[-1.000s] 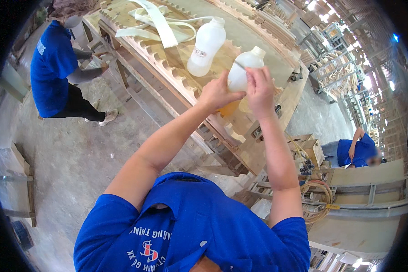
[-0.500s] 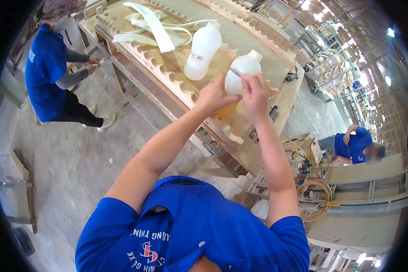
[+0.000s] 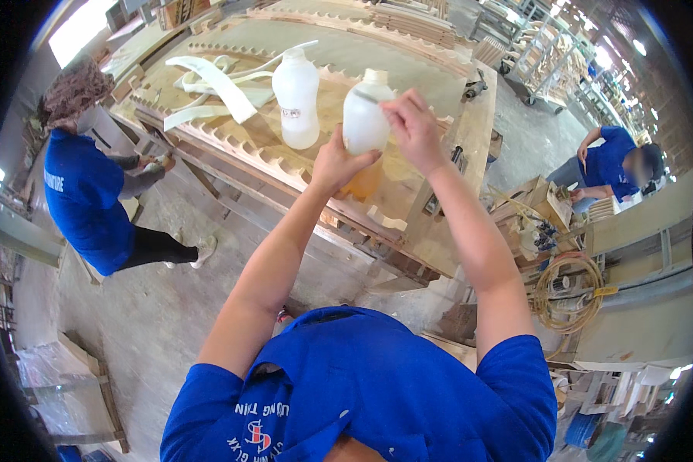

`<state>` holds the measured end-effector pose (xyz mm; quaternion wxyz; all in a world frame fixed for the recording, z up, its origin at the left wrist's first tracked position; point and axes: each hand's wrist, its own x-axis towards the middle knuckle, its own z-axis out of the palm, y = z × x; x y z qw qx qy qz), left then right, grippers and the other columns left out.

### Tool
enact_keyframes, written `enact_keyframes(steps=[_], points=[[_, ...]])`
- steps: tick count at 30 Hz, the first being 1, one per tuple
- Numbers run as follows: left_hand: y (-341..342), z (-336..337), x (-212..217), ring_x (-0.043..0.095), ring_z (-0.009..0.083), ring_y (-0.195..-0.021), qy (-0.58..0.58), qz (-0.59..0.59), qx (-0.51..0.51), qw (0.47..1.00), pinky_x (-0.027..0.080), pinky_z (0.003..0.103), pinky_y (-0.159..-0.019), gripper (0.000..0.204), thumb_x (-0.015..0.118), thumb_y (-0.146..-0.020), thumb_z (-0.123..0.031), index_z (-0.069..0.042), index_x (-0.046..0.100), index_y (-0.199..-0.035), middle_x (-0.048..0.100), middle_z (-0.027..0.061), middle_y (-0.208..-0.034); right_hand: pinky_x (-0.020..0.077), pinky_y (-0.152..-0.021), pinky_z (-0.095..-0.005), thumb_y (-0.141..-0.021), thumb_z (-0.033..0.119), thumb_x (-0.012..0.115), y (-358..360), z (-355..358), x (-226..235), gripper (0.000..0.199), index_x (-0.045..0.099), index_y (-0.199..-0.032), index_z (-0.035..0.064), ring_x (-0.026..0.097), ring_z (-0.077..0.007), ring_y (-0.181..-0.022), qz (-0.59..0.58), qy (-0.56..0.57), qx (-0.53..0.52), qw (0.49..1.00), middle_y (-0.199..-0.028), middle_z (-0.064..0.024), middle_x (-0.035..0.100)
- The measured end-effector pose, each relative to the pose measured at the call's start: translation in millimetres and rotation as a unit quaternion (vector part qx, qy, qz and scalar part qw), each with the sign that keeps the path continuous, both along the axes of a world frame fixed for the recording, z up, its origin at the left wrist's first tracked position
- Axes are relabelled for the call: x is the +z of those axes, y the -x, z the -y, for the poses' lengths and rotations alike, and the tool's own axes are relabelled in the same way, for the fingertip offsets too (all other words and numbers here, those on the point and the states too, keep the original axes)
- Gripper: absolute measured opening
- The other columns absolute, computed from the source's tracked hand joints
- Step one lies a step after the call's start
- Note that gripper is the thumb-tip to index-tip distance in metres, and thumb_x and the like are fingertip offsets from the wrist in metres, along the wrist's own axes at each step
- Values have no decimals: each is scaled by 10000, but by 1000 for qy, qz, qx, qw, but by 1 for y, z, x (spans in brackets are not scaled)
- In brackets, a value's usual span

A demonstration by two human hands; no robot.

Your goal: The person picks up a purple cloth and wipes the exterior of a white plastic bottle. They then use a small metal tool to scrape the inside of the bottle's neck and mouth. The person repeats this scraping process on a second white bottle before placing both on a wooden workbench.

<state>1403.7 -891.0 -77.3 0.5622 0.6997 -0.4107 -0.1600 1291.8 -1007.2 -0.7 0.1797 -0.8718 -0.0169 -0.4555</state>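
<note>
My left hand [image 3: 336, 162] is wrapped round a translucent white plastic bottle [image 3: 366, 125], thumb across its front, the other fingers mostly hidden behind it. Amber colour shows at the bottle's lower end, below that hand. My right hand [image 3: 414, 131] pinches a thin, dark grey strip-like tool [image 3: 367, 97] that lies across the bottle's upper side, below its cap; the tool's kind cannot be made out. A second white bottle [image 3: 296, 104] stands just left on the wooden workbench [image 3: 470, 154]. Beyond it white flat strips [image 3: 219, 85] lie in a loose tangle.
Scalloped wooden rails [image 3: 231, 150] run along the bench's front and back. At left a co-worker in a blue shirt [image 3: 81, 200] stands by the bench; another person [image 3: 604, 165] is at far right. A coiled hose [image 3: 566, 292] hangs at right, with a loaded rack [image 3: 550, 61] behind.
The view has shifted, so the bench and bottles sit further left. My left hand still grips the bottle. My right hand has drawn slightly away to the right of it, still pinching the strip-like tool.
</note>
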Motion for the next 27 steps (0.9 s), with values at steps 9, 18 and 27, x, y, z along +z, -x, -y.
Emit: enact_keyframes(steps=[9,18,27], points=[[2,2,2,641,307,-962,25,-11,-2,1000,505,385,-823,750,777,-658,-399,-1,455,-1205,641,209,-1039,428,-620,-313,-844,1,612,-3,3,-15,90,617,-924,43,498,-217,-692,37,-21,37,998,-783,-69,473],[6,0,6,641,281,-957,27,-16,0,1000,504,371,-822,716,775,-668,-372,22,471,-1182,641,201,-1035,489,-608,-365,-833,32,609,1,3,-18,120,594,-937,89,577,-280,-717,18,7,23,1000,-830,-86,506],[3,3,1,628,285,-990,36,-15,8,999,492,379,-850,736,771,-662,-383,17,468,-1201,633,199,-1063,477,-603,-362,-853,41,594,0,7,-13,60,605,-908,63,578,-267,-716,47,-16,1,999,-820,-91,513]])
